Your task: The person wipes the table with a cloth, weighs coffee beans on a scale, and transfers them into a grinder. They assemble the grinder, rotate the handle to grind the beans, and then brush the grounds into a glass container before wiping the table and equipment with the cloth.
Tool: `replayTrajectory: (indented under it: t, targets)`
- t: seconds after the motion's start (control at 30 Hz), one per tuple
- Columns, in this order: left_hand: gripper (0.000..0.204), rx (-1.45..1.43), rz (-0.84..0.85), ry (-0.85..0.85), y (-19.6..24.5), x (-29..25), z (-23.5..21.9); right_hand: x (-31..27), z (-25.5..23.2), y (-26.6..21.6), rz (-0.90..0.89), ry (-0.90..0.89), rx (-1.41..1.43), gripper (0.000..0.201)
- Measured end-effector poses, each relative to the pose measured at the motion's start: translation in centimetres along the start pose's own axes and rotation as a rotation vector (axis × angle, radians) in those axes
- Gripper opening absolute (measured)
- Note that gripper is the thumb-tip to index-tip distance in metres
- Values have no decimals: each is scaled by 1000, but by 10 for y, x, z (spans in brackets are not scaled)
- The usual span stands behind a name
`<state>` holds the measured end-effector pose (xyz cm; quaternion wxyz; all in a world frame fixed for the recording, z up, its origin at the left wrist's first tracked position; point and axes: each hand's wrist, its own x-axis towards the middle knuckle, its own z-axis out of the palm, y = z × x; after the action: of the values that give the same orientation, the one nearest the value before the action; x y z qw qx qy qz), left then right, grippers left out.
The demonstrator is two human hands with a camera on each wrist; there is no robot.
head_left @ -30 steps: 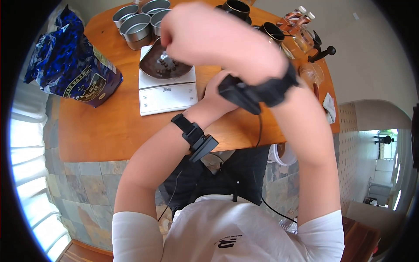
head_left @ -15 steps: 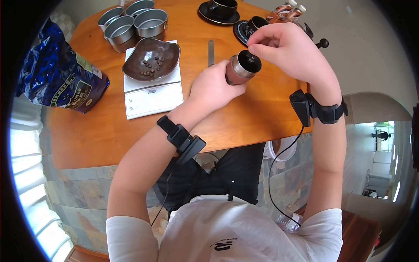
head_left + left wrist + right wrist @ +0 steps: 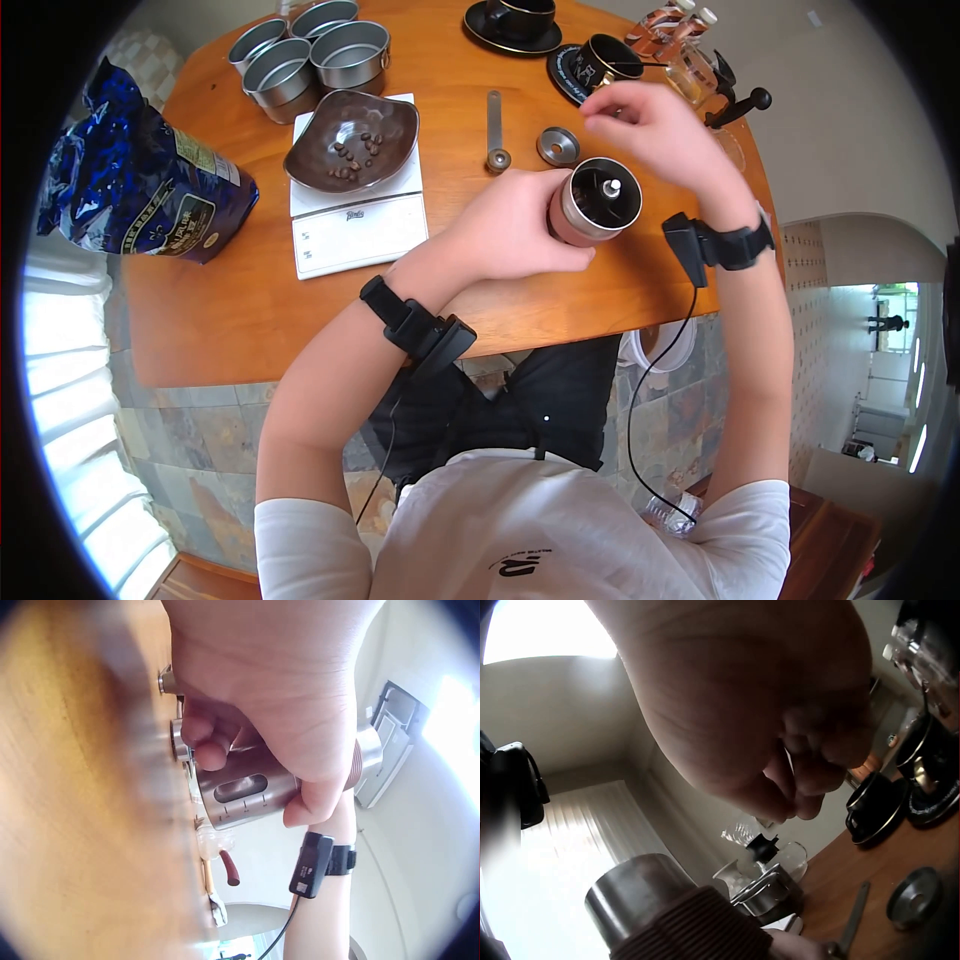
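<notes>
My left hand (image 3: 510, 225) grips the body of a manual coffee grinder (image 3: 592, 205), whose top is uncovered with its central shaft showing. In the left wrist view the grinder (image 3: 247, 787) has a slotted window with level marks, and my fingers and thumb wrap around it. Just beyond the grinder's rim hovers my right hand (image 3: 650, 125), fingers loosely bent, thumb close to the index finger. No object shows between those fingertips in the right wrist view. Several coffee beans (image 3: 365, 150) lie in a dark wavy bowl (image 3: 310, 140) on a white scale (image 3: 360, 240).
A metal measuring spoon (image 3: 495, 130) and a round metal piece with a hole (image 3: 558, 146) lie behind the grinder. Several metal tins (image 3: 280, 75), black cups (image 3: 612, 58) on saucers and bottles (image 3: 660, 30) stand farther back. A blue bag (image 3: 150, 190) is at left.
My right hand has swung from over the bowl to the grinder, then lifted slightly off its rim. The grinder has come nearer my body, its opening now facing up toward the head view.
</notes>
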<state>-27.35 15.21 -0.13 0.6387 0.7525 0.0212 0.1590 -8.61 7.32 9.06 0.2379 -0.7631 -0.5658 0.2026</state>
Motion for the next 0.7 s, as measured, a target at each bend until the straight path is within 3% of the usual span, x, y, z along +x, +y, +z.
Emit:
replayTrajectory:
  t: [0.03,0.13,0.3,0.4,0.5,0.57,0.63,0.7]
  targets:
    - [44,27,-20,-27,0,0,-1,0,6,0,61,-43,-90,32]
    - [33,72,-7,-12,-3,-1,-2,9,32,34,-55,-68,-193,54]
    - [34,204,-24,0,-4,0,-1,11,52,39,-25,-22,-125,53]
    - [35,142,-65,-26,-7,2,0,17,54,54,-108,12,-121,48]
    - [46,162,-91,9,-10,4,-1,13,45,56,-130,103,-184,44]
    - [48,176,-117,50,-9,4,-1,1,31,37,61,288,16,41]
    - [49,156,-113,60,-11,6,-2,-13,21,41,-113,443,615,39]
    - [49,184,-104,112,-12,6,-1,-37,18,16,-214,549,839,41]
